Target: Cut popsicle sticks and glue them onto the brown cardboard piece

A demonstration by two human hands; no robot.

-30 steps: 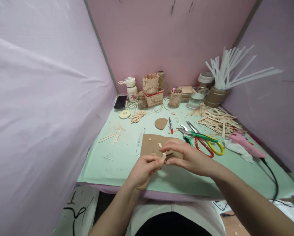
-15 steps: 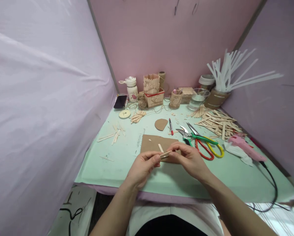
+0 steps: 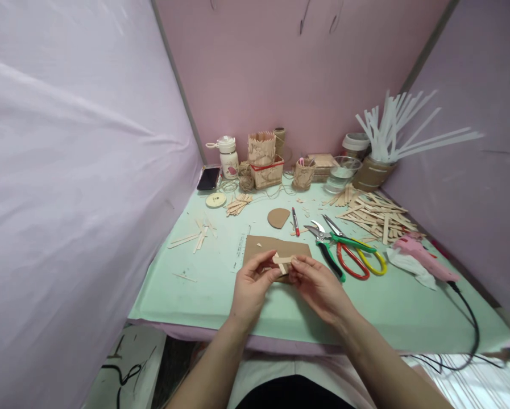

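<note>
A short piece of wooden craft stick [image 3: 285,261] spans the space between my two hands, its flat face toward me. My right hand [image 3: 320,284] pinches its right end between thumb and fingers. My left hand [image 3: 251,284] is curled around the left end, index finger above and thumb below. A second craft stick piece [image 3: 283,269] crosses behind the held one at a slant; whether it lies on the cardboard or touches my left fingers is unclear. Under both hands is a brown cardboard sheet [image 3: 255,244], its near part hidden.
Pruning shears [image 3: 332,261], scissors [image 3: 353,262] and a pink glue gun [image 3: 425,258] lie at right, near a heap of craft sticks [image 3: 372,215]. A red pen [image 3: 295,221] and a cardboard cutout [image 3: 278,217] lie beyond the sheet. Loose sticks [image 3: 184,240] are at left.
The held stick piece has turned from a slanted, edge-on position to nearly level with its flat face showing. My left fingers have opened wider around its end, and my right hand has dropped slightly.
</note>
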